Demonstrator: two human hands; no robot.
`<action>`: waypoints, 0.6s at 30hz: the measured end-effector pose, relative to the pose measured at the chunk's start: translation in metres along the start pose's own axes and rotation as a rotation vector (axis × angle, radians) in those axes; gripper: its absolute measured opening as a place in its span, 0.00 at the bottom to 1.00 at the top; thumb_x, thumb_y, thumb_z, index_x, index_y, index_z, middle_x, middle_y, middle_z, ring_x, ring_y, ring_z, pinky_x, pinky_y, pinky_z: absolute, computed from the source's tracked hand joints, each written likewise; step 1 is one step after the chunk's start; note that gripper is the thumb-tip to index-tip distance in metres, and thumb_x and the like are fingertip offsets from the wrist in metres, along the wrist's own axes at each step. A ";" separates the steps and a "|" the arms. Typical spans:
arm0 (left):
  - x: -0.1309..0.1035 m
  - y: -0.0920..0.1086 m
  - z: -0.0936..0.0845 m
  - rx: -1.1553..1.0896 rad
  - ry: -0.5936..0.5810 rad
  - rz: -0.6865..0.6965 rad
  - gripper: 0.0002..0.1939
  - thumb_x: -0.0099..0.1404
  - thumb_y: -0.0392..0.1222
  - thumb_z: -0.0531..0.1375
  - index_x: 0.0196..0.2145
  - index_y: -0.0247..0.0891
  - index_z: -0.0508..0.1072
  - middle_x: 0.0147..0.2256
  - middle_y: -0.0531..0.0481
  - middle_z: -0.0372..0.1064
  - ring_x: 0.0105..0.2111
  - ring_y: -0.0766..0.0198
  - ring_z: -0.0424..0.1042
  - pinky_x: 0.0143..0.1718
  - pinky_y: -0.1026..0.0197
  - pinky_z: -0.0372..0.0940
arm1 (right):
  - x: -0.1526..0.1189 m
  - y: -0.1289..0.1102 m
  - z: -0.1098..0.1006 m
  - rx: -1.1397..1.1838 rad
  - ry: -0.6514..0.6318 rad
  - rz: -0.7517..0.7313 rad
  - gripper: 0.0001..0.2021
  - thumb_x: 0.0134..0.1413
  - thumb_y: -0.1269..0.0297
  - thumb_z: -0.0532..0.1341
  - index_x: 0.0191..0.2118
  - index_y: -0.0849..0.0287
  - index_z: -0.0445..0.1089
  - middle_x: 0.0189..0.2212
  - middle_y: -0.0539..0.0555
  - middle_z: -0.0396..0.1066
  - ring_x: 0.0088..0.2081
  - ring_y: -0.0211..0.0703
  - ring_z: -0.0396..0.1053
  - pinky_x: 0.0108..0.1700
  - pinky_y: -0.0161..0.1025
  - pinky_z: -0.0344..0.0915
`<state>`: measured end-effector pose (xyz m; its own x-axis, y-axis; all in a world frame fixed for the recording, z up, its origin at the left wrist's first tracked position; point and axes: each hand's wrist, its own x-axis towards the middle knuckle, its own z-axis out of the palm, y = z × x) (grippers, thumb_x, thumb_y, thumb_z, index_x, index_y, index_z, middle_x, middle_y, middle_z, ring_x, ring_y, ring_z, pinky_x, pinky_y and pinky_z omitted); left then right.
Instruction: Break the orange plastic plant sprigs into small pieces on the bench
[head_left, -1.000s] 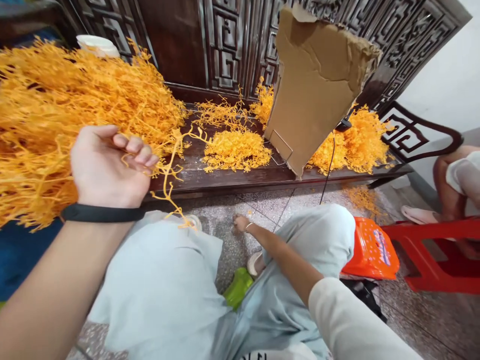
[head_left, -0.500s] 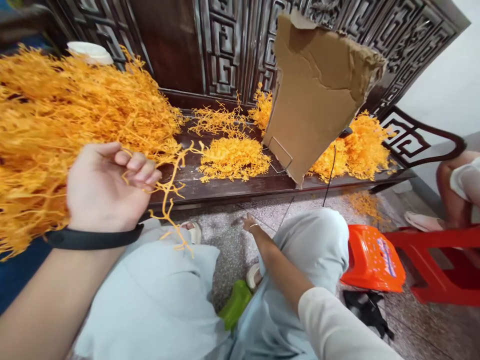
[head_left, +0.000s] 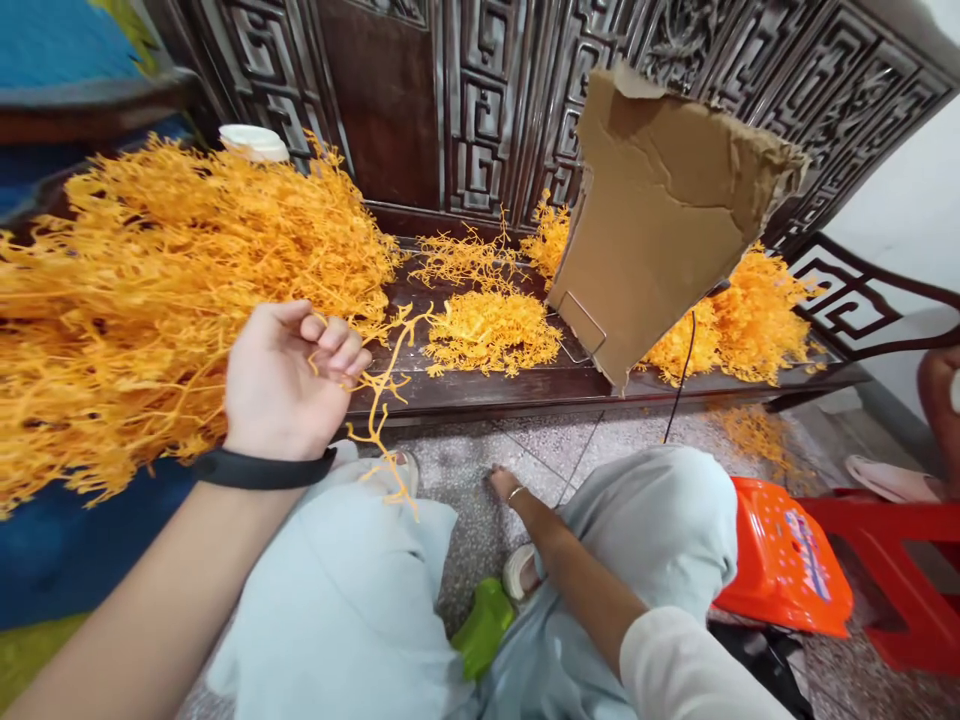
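Right hand had pulled back slightly toward the knees since the last frame, and the head view had swung left; left hand looked about the same. Left fingers were curled in, holding an orange branching sprig. Sprig hung in front of the worktop, low end over the left thigh, upper end just beside a small orange heap; couldn't tell if they touched. Big orange pile sat behind the left hand, white tub at its back. Cardboard sheet stood tilted right of the heap. Right hand was low over the floor; couldn't tell whether its fingers held anything.
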<state>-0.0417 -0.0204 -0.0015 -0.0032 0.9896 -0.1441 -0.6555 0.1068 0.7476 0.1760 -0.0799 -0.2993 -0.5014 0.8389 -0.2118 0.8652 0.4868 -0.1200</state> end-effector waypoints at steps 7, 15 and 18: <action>-0.005 0.005 -0.005 -0.061 0.007 -0.020 0.16 0.61 0.34 0.44 0.16 0.37 0.49 0.12 0.56 0.45 0.13 0.72 0.46 0.15 0.68 0.46 | 0.039 -0.021 0.018 0.065 -0.027 -0.141 0.12 0.63 0.72 0.48 0.48 0.65 0.63 0.49 0.59 0.65 0.47 0.39 0.66 0.46 0.34 0.65; -0.012 0.015 -0.021 -0.092 0.037 0.030 0.17 0.62 0.35 0.43 0.16 0.37 0.48 0.12 0.56 0.46 0.13 0.72 0.45 0.15 0.67 0.44 | 0.069 -0.036 -0.028 0.113 0.115 -0.188 0.14 0.64 0.70 0.43 0.48 0.65 0.60 0.48 0.59 0.63 0.49 0.38 0.61 0.51 0.33 0.58; -0.014 0.019 -0.028 -0.098 0.050 0.046 0.17 0.62 0.35 0.42 0.16 0.37 0.48 0.12 0.56 0.45 0.13 0.72 0.45 0.15 0.67 0.45 | 0.069 -0.024 -0.011 0.097 0.020 -0.122 0.08 0.59 0.73 0.52 0.41 0.67 0.66 0.42 0.59 0.67 0.41 0.38 0.65 0.44 0.35 0.62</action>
<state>-0.0756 -0.0353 -0.0032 -0.0712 0.9868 -0.1453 -0.7245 0.0490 0.6876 0.1204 -0.0312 -0.3004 -0.6021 0.7800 -0.1707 0.7934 0.5606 -0.2369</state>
